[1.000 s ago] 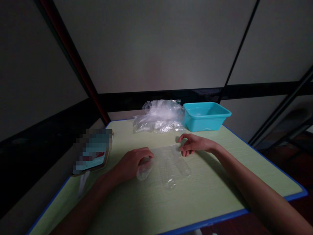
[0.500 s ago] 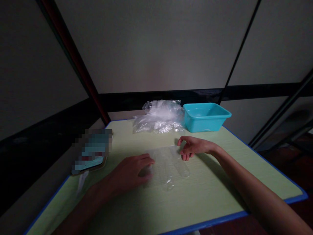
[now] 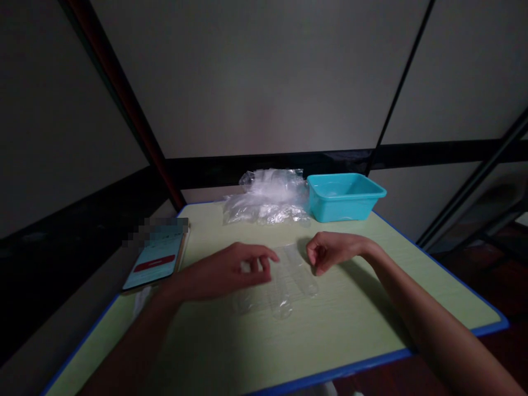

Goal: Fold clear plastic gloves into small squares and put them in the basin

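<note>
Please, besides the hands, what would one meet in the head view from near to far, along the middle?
Straight blue table edge, flat transparent plastic piece, crumpled heap of clear plastic, plain grey wall panel.

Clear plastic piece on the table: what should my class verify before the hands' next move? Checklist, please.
1. Clear plastic piece lying on the table: ok.
2. Piece fully visible: not ok, the left hand hides part.
3. Right hand free of the piece: cannot tell.
4. Crumpled plastic pile apart from the piece: ok.
5. Turquoise tub upright: ok.
6. Phone clear of the left forearm: cannot tell.
</note>
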`<move>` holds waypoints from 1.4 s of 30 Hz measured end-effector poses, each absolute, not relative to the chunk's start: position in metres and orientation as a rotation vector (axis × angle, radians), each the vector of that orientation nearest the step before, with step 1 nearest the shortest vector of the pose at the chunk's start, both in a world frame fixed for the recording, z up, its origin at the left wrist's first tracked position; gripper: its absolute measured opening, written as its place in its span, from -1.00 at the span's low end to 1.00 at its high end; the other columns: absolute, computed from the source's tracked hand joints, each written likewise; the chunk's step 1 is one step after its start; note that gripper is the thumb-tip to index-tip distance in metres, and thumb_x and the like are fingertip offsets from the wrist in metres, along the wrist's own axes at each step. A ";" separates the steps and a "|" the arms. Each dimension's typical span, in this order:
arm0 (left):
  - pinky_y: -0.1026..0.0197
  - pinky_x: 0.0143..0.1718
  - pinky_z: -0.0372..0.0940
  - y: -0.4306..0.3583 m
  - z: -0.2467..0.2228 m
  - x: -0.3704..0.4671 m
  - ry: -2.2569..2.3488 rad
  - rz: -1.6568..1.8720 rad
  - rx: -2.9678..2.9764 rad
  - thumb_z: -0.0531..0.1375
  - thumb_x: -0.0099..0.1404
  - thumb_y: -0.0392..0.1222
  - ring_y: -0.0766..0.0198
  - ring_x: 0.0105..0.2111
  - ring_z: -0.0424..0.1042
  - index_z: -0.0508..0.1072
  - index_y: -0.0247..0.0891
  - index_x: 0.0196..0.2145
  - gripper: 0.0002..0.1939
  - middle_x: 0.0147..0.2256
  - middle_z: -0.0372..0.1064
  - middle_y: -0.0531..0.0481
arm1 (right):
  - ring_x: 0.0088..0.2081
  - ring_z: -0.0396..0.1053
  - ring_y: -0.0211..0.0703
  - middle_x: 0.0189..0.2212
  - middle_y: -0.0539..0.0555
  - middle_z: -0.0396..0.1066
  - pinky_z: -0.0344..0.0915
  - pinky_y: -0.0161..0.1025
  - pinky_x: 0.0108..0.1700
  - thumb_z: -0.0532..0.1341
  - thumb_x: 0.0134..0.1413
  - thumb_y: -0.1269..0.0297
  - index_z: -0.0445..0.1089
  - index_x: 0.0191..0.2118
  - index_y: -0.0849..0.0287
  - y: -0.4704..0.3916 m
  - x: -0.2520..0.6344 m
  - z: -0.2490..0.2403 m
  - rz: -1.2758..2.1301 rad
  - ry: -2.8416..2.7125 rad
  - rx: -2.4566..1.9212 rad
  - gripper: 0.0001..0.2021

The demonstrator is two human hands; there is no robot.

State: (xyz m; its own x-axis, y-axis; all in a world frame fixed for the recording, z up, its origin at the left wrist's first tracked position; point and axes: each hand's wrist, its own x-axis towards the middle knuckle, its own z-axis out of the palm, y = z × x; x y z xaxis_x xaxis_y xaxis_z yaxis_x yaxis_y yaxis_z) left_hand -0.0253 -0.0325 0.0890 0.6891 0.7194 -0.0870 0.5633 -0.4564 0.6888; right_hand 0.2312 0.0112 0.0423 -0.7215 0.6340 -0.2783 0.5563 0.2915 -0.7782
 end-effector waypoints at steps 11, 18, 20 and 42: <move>0.13 0.15 -0.19 0.002 0.008 -0.007 0.743 0.330 2.798 -0.10 0.29 -0.07 0.24 0.17 -0.18 -0.12 -0.22 0.17 -0.47 0.19 -0.22 -0.05 | -0.57 0.21 -0.39 -0.63 -0.08 0.30 0.11 -0.43 -0.53 0.30 -0.32 0.42 0.38 -0.52 0.29 0.001 0.229 0.052 1.352 -2.598 -1.062 -0.88; 0.10 0.15 -0.20 0.002 0.007 -0.002 0.763 0.288 2.765 -0.12 0.29 -0.04 0.22 0.17 -0.18 -0.10 -0.24 0.17 -0.47 0.19 -0.20 -0.06 | -0.56 0.22 -0.38 -0.63 -0.08 0.29 0.13 -0.43 -0.51 0.32 -0.36 0.39 0.39 -0.51 0.28 -0.005 0.225 0.052 1.237 -2.728 -1.044 -0.85; 0.11 0.16 -0.21 0.000 0.010 -0.002 0.770 0.344 2.736 -0.11 0.29 -0.06 0.24 0.17 -0.19 -0.10 -0.25 0.17 -0.47 0.19 -0.21 -0.06 | -0.56 0.22 -0.38 -0.63 -0.08 0.28 0.13 -0.43 -0.52 0.32 -0.35 0.42 0.39 -0.51 0.28 -0.007 0.224 0.052 1.201 -2.752 -1.047 -0.86; 0.19 -0.09 0.18 -0.011 0.012 0.004 0.716 0.751 2.523 -0.03 0.25 -0.25 0.25 -0.16 0.31 0.40 -0.32 -0.29 -0.77 -0.18 0.34 -0.14 | -0.57 0.20 -0.39 -0.62 -0.07 0.29 0.10 -0.47 -0.55 0.10 -0.35 0.59 0.42 -0.48 0.34 -0.013 0.214 0.050 1.162 -2.823 -1.085 -0.80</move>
